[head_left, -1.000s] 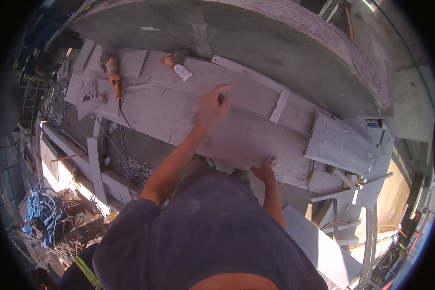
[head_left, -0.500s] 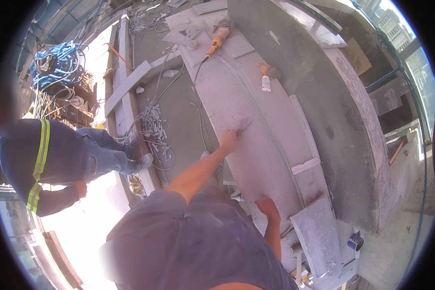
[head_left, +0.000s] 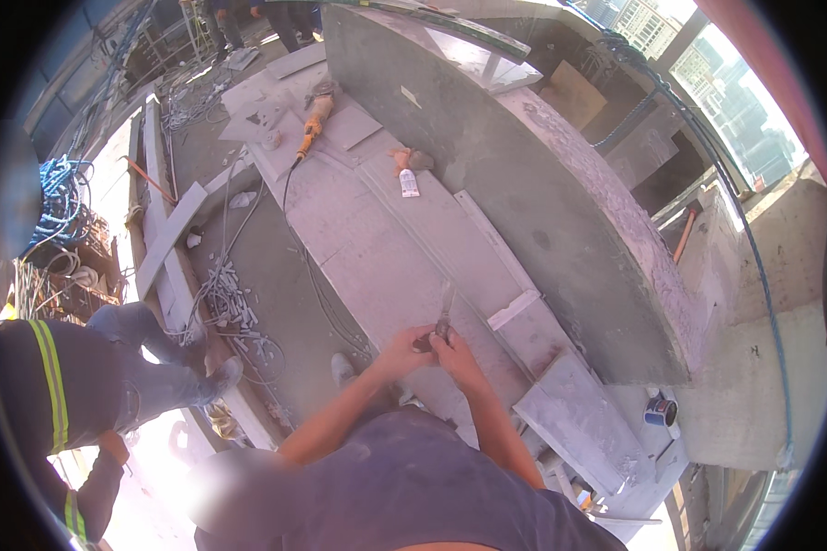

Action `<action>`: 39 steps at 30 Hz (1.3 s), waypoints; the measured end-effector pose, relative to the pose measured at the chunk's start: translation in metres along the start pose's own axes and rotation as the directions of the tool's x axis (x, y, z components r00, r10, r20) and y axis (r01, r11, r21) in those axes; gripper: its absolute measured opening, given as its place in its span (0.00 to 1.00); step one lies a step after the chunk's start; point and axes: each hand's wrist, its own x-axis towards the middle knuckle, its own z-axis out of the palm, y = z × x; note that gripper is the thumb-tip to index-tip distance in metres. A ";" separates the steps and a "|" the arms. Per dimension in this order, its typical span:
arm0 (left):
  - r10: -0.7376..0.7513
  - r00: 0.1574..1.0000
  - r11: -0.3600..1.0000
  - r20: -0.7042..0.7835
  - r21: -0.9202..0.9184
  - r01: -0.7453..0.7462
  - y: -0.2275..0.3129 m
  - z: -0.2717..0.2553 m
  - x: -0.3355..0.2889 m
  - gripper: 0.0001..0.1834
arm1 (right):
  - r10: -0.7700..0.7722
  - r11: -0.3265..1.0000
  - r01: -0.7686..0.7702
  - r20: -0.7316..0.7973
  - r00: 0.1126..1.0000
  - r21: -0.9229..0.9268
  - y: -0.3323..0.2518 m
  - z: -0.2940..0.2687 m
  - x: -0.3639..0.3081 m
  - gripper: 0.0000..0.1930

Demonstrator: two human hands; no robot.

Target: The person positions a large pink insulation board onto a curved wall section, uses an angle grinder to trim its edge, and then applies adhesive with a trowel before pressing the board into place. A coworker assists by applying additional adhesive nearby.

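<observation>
Head view: our left hand (head_left: 410, 354) and right hand (head_left: 461, 360) both grip a scraper-like tool (head_left: 445, 317), apparently to steady it, above the bench's (head_left: 358, 253) near edge, blade pointing away.

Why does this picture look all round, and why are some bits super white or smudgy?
In the head view, the wide lens leaves dark corners; also in the head view, glare washes out the surface beside the co-worker at lower left; and in that same head view, a smudge blurs the dark shirt's left side, while the hand tool looks faint.
</observation>
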 end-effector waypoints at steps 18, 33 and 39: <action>-0.048 0.929 0.993 -0.368 0.082 0.084 -0.047 -0.081 0.039 0.22 | -0.218 0.763 -0.084 -0.378 0.900 -0.640 0.024 -0.070 -0.053 0.23; 0.896 0.424 0.313 -0.135 0.868 -0.385 0.350 -0.314 0.318 0.34 | -0.016 0.720 -0.296 -0.441 0.897 -0.628 0.072 -0.013 -0.014 0.22; 0.788 0.601 -0.032 0.134 0.984 -0.178 0.413 -0.455 0.510 0.47 | -0.054 0.721 -0.409 -0.633 0.772 -0.560 0.067 0.020 0.009 0.17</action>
